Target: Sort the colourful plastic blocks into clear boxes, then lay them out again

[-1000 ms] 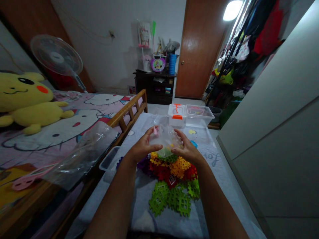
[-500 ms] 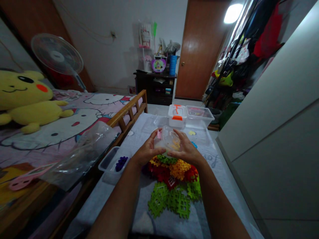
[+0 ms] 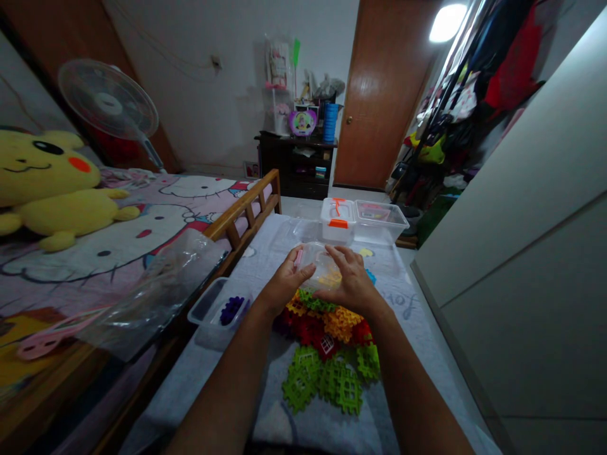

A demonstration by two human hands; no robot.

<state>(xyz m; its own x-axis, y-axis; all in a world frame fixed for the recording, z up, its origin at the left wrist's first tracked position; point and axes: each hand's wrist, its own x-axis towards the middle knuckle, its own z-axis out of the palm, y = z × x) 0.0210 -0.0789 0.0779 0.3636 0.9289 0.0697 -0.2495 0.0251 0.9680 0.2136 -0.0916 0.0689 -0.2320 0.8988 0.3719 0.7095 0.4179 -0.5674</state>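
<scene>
Between my hands is a small clear plastic box (image 3: 317,260) with a pink clasp and something yellow showing through it. My left hand (image 3: 287,281) grips its left side, thumb over the top. My right hand (image 3: 351,278) is at the right side, fingers curved and apart; whether its fingertips press on the box is hard to tell. Just below the hands lies a pile of plastic building pieces: red pieces (image 3: 308,328), orange pieces (image 3: 340,323) and green lattice pieces (image 3: 348,382) nearest me.
A clear tub (image 3: 205,309) with purple pieces stands left, by the wooden bed rail (image 3: 246,205). An orange-clasped box (image 3: 338,218) and another clear container (image 3: 380,221) stand at the far end. A yellow plush toy (image 3: 57,189) sits on the bed.
The clear box has tilted flatter in my hands. My left thumb has moved up onto it, and the right-hand fingers have shifted over its right side.
</scene>
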